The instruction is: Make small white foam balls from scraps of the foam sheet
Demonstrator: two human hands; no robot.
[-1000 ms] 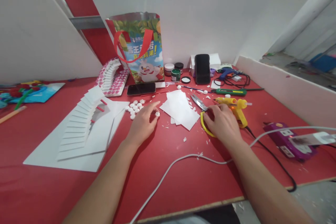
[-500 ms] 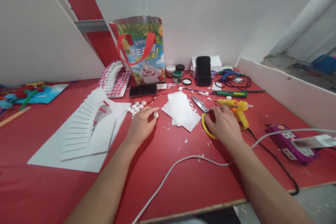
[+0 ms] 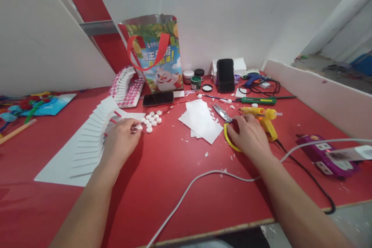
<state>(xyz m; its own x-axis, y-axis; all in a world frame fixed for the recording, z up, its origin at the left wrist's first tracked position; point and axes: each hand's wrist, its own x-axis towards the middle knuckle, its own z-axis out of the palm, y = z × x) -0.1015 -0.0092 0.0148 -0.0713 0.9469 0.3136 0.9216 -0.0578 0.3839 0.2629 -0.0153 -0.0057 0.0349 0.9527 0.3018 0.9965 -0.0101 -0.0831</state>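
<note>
My left hand [image 3: 120,139] is pinched on a small round white piece [image 3: 139,127] at its fingertips. Just to the right of it lies a cluster of similar white pieces [image 3: 152,118] on the red table. Under and left of the hand is a fan of white card strips [image 3: 88,139] with red bits at its inner edge, lying on white sheets. My right hand [image 3: 250,133] is closed over the yellow handles of a pair of scissors [image 3: 223,114], whose blades lie slightly apart and point away to the left. White sheets of paper [image 3: 200,120] lie between the hands.
A yellow glue gun [image 3: 266,123] lies beyond my right hand, near a purple power strip [image 3: 328,157]. A white cable [image 3: 186,193] crosses the table front. Behind stand a colourful bag [image 3: 158,58], paint jars [image 3: 195,82] and phones [image 3: 158,99]. Paper scraps are scattered about.
My left hand has moved left with the white piece, from beside the paper sheets to the near left of the cluster. The right hand stays at the scissors.
</note>
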